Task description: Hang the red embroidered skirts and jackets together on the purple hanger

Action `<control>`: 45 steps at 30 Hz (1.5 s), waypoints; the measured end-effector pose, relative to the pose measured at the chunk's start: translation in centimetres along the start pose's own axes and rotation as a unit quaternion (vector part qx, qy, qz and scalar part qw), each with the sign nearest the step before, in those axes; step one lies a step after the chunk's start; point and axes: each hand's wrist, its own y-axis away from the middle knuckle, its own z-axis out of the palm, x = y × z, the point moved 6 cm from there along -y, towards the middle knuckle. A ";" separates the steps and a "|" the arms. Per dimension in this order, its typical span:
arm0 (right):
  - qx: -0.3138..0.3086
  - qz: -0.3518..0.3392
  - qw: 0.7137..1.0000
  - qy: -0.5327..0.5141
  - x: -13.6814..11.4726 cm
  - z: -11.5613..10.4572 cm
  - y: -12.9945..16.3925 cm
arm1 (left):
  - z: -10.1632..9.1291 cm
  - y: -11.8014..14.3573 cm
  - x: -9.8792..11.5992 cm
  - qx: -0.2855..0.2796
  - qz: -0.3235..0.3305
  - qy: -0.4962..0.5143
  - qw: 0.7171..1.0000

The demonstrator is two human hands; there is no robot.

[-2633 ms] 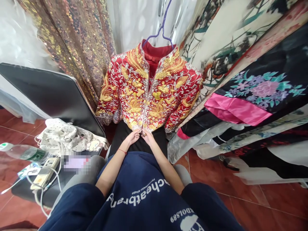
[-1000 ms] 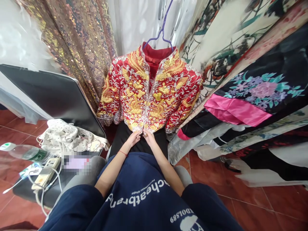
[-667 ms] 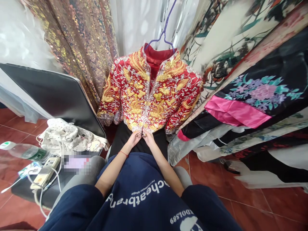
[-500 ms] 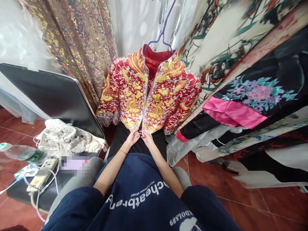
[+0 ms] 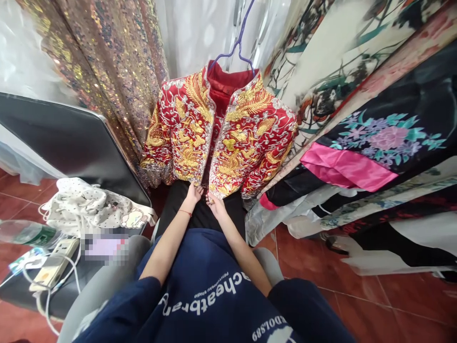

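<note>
The red embroidered jacket (image 5: 217, 133) hangs on a purple hanger (image 5: 237, 40) directly above both hands. The left hand (image 5: 193, 193) pinches its left hem edge; the right hand (image 5: 213, 204) pinches the right edge, just beside.

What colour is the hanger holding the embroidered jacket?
Purple hanger, seen in the head view.

On my dark blue top (image 5: 214, 305) I read white print, upside down from this view: large letters "cheatbran", cut off at both ends, and lower right "DOLS89". A smaller line above the big letters is too tiny to read.
</note>
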 end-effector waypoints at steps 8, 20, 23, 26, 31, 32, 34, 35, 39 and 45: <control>-0.003 0.001 1.000 0.005 0.1 -0.1 0.1 | -0.7 -2.1 2.0 0.055 0.061 0.012 0.997; -0.021 -0.004 0.999 -0.045 -0.1 0.8 1.0 | -2.4 3.4 -1.0 -0.096 -0.058 -0.039 0.993; -0.028 -0.006 0.998 -0.059 -0.1 1.1 1.3 | -2.4 4.9 -1.2 -0.125 -0.064 -0.040 0.989; -0.029 -0.022 0.997 -0.071 -0.8 1.3 1.7 | -1.4 5.6 -1.1 -0.147 -0.055 -0.039 0.987; -0.031 -0.053 0.994 -0.093 -1.9 1.6 2.1 | -0.1 6.3 -1.2 -0.149 -0.042 -0.046 0.987; -0.031 -0.057 0.993 -0.096 -1.9 1.6 2.1 | -0.1 6.4 -1.3 -0.147 -0.040 -0.048 0.987; -0.029 -0.064 0.993 -0.100 -2.0 1.6 2.1 | 0.0 6.7 -1.3 -0.146 -0.037 -0.052 0.987; -0.027 -0.066 0.992 -0.101 -2.0 1.6 2.1 | 0.0 6.8 -1.2 -0.145 -0.035 -0.054 0.987; -0.024 -0.077 0.992 -0.101 -2.1 1.7 2.1 | 0.1 7.3 -1.1 -0.148 -0.030 -0.061 0.987; -0.025 -0.092 0.990 -0.099 -2.2 1.7 2.2 | 0.2 7.6 -1.2 -0.145 -0.024 -0.066 0.987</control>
